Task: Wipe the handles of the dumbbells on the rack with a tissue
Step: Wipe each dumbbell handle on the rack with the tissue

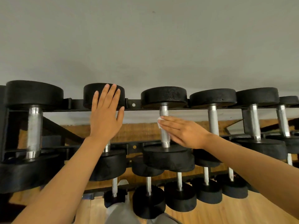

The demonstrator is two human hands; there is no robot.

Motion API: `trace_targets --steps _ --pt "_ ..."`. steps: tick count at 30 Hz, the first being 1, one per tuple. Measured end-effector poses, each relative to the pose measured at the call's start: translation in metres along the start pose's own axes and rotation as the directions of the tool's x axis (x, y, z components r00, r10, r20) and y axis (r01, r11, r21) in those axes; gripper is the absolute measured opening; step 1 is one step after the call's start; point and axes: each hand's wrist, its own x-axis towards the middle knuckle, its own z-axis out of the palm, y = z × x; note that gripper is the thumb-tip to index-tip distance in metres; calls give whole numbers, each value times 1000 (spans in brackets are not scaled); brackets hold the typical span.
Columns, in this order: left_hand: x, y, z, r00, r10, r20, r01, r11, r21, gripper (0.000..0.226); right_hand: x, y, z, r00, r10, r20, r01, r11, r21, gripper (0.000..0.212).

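The right hand [182, 131] lies flat, fingers straight and together, pressing a small white tissue [159, 122] against the knurled steel handle [165, 126] of a dumbbell on the upper tier. Only a corner of the tissue shows past the fingertips; the rest is hidden under the palm. The left hand [106, 117] is also open, fingers straight and spread, resting against the neighbouring dumbbell's far head [90, 96], just to the left of the one being wiped — it grips nothing and seems to be steadying the person or the weight.

Judging by this, the wiping step is in hand on one middle handle of the top row. A flat press reaches only the near face of the bar, so the next move likely calls for curling the fingers round the handle and running the tissue along its length, from one collar to the other.

Beyond the right hand further handles [213, 120] stand in line on the rack [145, 109], and another thicker one [34, 131] stands left of the left hand. Below both forearms a lower tier of smaller dumbbells [179, 196] waits over the wooden floor [242, 212] — whether any is already wiped cannot be told.
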Motion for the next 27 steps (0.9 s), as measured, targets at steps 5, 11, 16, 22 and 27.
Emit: trace_targets --steps 5,11,16,22,27 --pt "-1 1 3 1000 -12 -21 12 999 33 59 17 15 0 991 -45 123 51 998 -47 47" --pt "-1 6 5 998 -44 -39 46 997 57 59 27 18 1 995 -78 63 80 996 -43 45" --pt "-2 4 6 998 -48 -44 52 995 87 59 5 16 -3 891 -352 285 287 926 246 43" --pt "-2 4 8 996 -44 -78 51 995 82 57 42 41 -1 983 -159 90 166 983 -73 41" --pt "-3 3 11 994 -37 -98 44 996 79 56 19 5 -5 928 -255 274 189 951 243 43"
